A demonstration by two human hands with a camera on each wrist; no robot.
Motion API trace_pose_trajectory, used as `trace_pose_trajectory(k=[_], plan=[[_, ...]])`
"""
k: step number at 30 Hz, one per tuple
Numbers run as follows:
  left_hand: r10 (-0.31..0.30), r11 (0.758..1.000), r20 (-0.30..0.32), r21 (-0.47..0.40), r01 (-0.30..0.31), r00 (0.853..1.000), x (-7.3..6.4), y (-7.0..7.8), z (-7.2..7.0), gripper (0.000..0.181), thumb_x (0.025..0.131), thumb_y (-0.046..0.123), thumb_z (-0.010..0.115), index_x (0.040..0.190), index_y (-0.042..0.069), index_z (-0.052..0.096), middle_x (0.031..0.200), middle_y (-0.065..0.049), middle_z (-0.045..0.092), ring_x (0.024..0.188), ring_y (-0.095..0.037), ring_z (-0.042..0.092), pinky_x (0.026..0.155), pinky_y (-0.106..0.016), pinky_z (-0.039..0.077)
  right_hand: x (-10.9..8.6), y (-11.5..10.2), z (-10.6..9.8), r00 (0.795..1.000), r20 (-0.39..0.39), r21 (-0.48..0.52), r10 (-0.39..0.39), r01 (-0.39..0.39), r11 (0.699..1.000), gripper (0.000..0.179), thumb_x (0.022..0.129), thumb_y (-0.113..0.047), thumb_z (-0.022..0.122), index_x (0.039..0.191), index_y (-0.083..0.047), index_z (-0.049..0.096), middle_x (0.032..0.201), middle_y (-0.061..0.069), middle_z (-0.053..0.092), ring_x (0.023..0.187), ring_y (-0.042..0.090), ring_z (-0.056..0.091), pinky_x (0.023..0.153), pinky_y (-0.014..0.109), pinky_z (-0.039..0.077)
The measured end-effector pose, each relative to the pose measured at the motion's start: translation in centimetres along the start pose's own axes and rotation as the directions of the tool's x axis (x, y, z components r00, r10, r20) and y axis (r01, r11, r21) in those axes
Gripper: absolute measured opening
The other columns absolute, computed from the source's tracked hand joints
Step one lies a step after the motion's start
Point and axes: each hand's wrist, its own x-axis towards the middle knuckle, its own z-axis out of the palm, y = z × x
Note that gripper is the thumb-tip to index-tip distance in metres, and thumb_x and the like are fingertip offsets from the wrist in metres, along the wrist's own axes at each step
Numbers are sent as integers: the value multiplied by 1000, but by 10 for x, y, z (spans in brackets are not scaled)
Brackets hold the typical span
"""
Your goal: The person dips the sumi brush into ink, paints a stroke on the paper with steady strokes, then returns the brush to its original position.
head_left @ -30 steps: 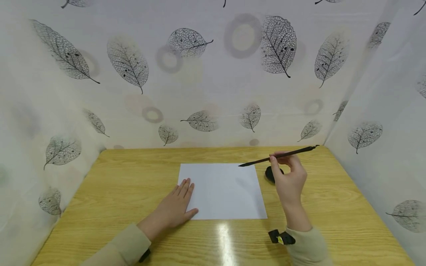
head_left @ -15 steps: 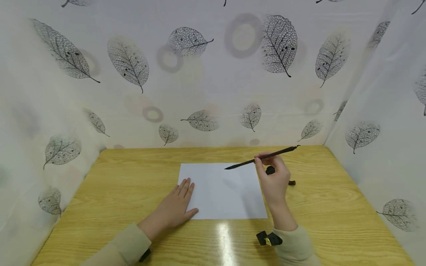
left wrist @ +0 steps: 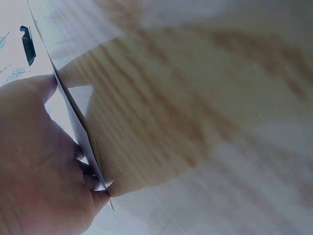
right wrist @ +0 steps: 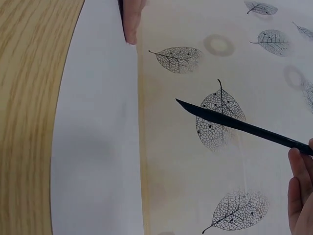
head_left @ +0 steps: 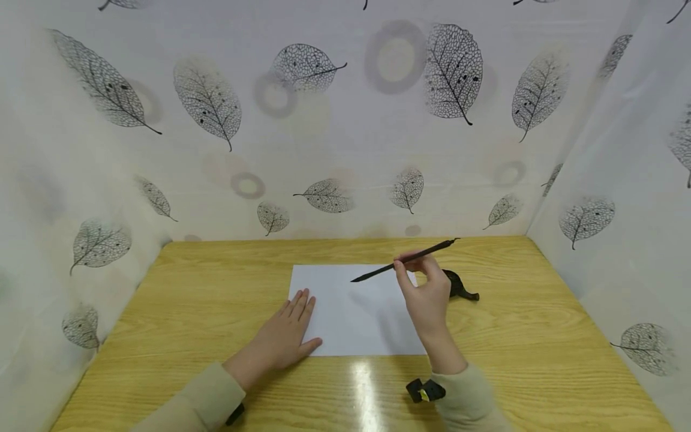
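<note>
A white sheet of paper (head_left: 351, 318) lies on the wooden table. My left hand (head_left: 286, 330) rests on its left edge, fingers straight and thumb spread. In the left wrist view that hand (left wrist: 44, 161) lies along the thin edge of the sheet. My right hand (head_left: 429, 294) pinches a dark writing brush (head_left: 402, 262) between thumb and fingers, above the paper's right part. The brush slants, its pointed tip down to the left, over the upper middle of the sheet. The right wrist view shows the dark tip of the brush (right wrist: 210, 115) apart from the paper.
A small black object with a narrow, tail-like end (head_left: 459, 287) sits on the table to the right of the paper, partly hidden by my right hand. Leaf-patterned cloth (head_left: 345, 132) encloses the table (head_left: 216, 270) at the back and both sides.
My right hand has moved left with the brush, bringing its tip farther over the paper and slightly lower. More of the black object shows now. The left hand has stayed put.
</note>
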Motion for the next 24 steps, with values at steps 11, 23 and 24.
trace_pose_trajectory(k=[11,23,24], plan=[[-3,1000,2,8,3,1000,0,0,1,87,108,53,54,165,-6,27,175,-27,19,165,-40,20,133,-53,26,-9,5,18,998,57,-29,-6,7,1000,11,89,3,81,99,1,75,90,11,80,75,21,74,82,15,53],[-3,1000,3,8,3,1000,1,0,1,88,107,53,55,165,-7,27,175,-27,18,165,-40,19,133,-53,26,-19,5,39,995,101,-67,6,1,998,13,88,0,82,99,-4,76,90,9,79,76,25,75,78,33,58],[-4,1000,4,7,4,1000,1,0,1,88,107,53,55,165,-7,27,175,-27,18,165,-40,19,133,-53,26,-19,5,41,995,103,-69,9,-2,998,13,88,0,82,99,-4,75,91,9,79,76,25,75,79,34,58]])
